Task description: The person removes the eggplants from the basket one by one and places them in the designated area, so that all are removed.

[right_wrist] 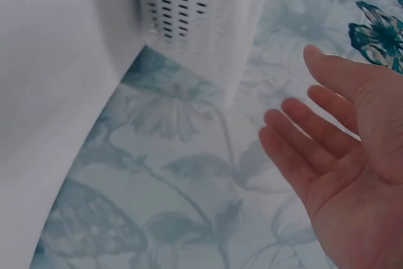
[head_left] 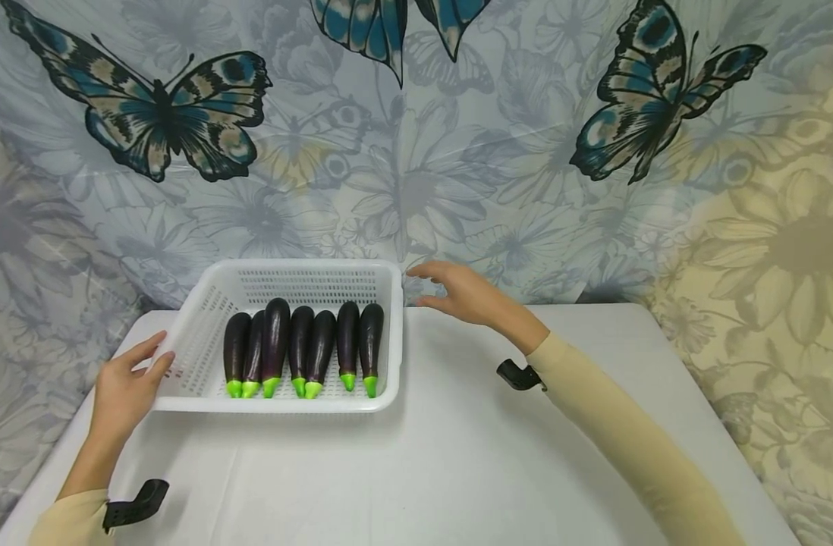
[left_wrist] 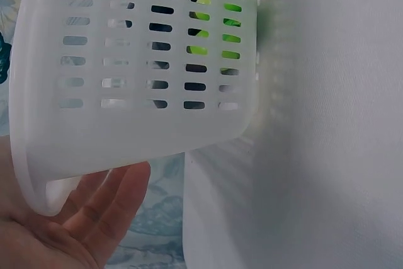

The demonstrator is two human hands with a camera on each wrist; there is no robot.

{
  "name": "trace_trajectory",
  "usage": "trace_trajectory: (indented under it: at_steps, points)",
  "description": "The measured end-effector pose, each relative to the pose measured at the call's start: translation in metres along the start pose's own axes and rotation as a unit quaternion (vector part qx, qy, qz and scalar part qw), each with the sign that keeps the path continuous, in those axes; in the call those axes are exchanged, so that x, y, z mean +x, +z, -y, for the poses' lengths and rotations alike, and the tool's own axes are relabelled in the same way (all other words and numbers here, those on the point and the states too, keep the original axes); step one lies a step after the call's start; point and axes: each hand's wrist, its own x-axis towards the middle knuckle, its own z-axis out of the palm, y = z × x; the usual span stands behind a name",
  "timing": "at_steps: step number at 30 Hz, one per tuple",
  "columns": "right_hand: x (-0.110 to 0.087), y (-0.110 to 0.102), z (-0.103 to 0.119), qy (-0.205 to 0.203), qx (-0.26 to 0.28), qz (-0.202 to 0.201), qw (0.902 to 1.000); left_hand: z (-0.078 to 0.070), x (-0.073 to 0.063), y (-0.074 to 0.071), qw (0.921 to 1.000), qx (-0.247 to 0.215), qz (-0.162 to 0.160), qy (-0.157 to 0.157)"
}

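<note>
On the white-covered table [head_left: 457,470], a white slotted basket [head_left: 273,406] sits toward the left. The left hand [head_left: 123,387] lies loosely spread at its left rim, contact unclear; the right hand [head_left: 463,292], fingers apart and holding nothing, hovers just beside the opposite end. Inside lie seven glossy, dark, elongated eggplants [head_left: 276,341] with green caps.

A white slotted basket [head_left: 266,405] on the bench [head_left: 457,462] holds 7 glossy dark eggplants [head_left: 276,341], green ends facing front.
</note>
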Motion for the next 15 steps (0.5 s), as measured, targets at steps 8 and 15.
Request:
trace_trajectory:
  at_steps: [8,15]
  points:
    - [0.027,0.001,0.007,0.014,0.045,0.055,0.9974,-0.018,-0.006,-0.003,0.9999,0.001,-0.005,-0.015]
    - [0.052,0.01,0.017,0.029,0.051,0.082,0.9949,-0.027,-0.009,-0.005,0.9997,0.002,-0.011,-0.024]
